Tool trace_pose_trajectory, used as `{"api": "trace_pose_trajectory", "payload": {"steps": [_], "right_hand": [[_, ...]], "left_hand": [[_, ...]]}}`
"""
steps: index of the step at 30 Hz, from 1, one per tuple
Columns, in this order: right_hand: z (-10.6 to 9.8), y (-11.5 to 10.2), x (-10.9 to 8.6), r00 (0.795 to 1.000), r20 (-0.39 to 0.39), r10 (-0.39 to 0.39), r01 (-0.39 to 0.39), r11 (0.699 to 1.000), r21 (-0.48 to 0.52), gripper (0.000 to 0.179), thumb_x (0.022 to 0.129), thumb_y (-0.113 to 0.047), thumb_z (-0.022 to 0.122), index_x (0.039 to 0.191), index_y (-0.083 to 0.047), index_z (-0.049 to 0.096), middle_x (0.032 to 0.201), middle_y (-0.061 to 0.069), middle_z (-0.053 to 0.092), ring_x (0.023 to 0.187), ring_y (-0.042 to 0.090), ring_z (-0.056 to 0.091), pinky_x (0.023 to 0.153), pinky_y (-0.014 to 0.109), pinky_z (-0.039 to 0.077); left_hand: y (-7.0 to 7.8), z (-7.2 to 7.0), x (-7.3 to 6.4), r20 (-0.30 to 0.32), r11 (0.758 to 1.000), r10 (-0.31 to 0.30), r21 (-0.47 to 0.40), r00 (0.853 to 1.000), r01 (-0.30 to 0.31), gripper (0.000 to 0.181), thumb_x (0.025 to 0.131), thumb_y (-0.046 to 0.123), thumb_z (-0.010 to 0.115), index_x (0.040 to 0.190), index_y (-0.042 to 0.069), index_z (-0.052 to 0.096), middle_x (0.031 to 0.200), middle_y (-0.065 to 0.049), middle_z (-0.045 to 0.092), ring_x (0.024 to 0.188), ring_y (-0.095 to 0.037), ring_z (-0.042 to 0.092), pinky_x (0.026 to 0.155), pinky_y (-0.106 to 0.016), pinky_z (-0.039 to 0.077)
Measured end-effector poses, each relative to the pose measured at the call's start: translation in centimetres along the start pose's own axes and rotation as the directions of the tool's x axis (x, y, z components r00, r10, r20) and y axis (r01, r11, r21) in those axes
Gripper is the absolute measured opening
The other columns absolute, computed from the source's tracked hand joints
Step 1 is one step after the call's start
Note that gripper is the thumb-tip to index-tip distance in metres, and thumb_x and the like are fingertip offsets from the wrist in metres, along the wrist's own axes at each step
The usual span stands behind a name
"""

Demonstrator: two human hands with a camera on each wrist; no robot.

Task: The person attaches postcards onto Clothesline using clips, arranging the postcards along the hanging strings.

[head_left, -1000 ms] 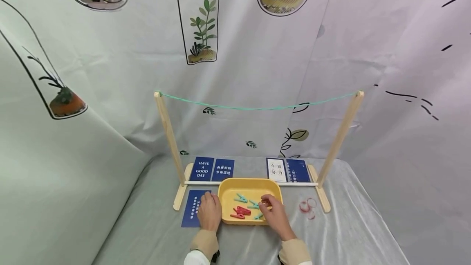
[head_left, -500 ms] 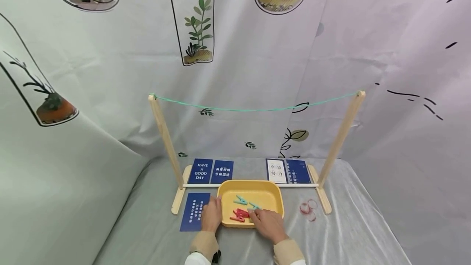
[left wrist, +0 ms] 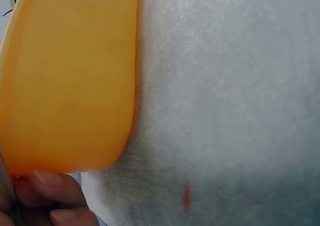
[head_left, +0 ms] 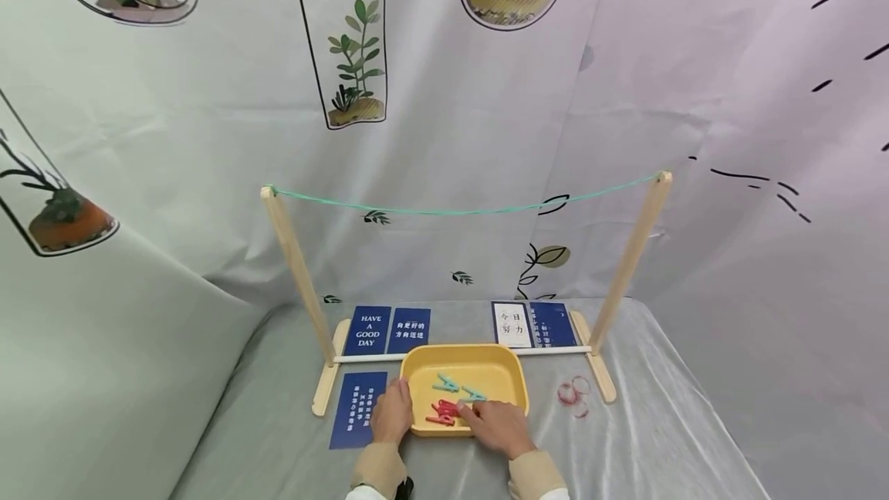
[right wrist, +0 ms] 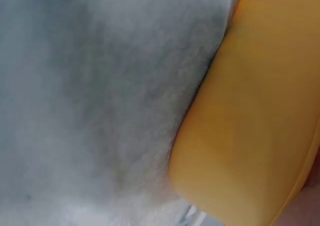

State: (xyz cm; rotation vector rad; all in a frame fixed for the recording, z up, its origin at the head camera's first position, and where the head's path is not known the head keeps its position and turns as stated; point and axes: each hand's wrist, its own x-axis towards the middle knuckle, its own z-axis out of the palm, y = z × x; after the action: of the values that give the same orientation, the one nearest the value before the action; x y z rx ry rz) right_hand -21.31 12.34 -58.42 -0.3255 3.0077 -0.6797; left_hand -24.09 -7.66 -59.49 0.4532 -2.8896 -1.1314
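My left hand (head_left: pixel 392 411) is at the left side of a yellow tray (head_left: pixel 486 361); in the left wrist view its fingers (left wrist: pixel 52 186) curl against the tray's end wall, gripping it. Inside the tray lie red clothespins (head_left: pixel 442 410) and teal clothespins (head_left: pixel 446 383). My right hand (head_left: pixel 500 427) reaches over the front right of the tray, its fingertips right at the red clothespins. Whether it pinches one I cannot tell. The right wrist view mostly catches the tray's outer wall (right wrist: pixel 245 126), with a little of the hand at the lower right edge.
A wooden frame (head_left: pixel 299 276) with a green string (head_left: pixel 444 212) across its top stands behind the tray. Blue cards (head_left: pixel 369 330) and a white card (head_left: pixel 512 325) lie along its base. Another blue card (head_left: pixel 357 411) is left of the tray, pink rings (head_left: pixel 568 393) right of it.
My right hand has moved left and down into the tray, from the teal clothespins to the red ones. My left hand stays at the tray's left side. The whole view has shifted slightly.
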Motion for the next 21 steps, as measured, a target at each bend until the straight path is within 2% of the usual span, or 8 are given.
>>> {"api": "trace_pose_trajectory", "payload": {"steps": [7,13,21], "right_hand": [[0.04,-0.54,0.45,0.994,-0.013,0.112,-0.111,0.993,0.04,0.039,0.084,-0.046,0.054,0.051,-0.025,0.048,0.048,-0.008,0.04,0.043,0.011,0.035,0.042,0.029,0.023],[0.49,-0.68,0.61,0.978,-0.093,0.188,-0.183,0.981,0.059,0.04,0.078,-0.04,0.06,0.044,-0.024,0.045,0.042,-0.009,0.037,0.04,0.011,0.035,0.04,0.029,0.022],[0.73,-0.72,0.84,0.97,-0.118,0.211,-0.208,0.978,0.037,0.024,0.072,-0.033,0.061,0.052,-0.024,0.052,0.051,-0.006,0.043,0.044,0.013,0.038,0.042,0.03,0.025]], "left_hand": [[-0.26,-0.08,-0.12,0.005,1.0,-0.004,-0.028,1.0,0.004,0.038,0.1,0.033,0.03,0.098,0.006,0.056,0.062,-0.004,0.044,0.054,-0.018,0.043,0.05,-0.031,0.03],[-0.32,-0.29,0.01,0.035,0.999,0.0,-0.05,0.999,0.002,0.037,0.1,0.032,0.031,0.099,0.005,0.056,0.062,-0.004,0.043,0.054,-0.017,0.043,0.05,-0.03,0.031],[-0.03,-0.47,-0.08,0.04,0.999,-0.007,-0.054,0.999,0.009,0.036,0.1,0.031,0.031,0.094,0.006,0.056,0.062,-0.004,0.043,0.054,-0.018,0.042,0.05,-0.03,0.031]]}}
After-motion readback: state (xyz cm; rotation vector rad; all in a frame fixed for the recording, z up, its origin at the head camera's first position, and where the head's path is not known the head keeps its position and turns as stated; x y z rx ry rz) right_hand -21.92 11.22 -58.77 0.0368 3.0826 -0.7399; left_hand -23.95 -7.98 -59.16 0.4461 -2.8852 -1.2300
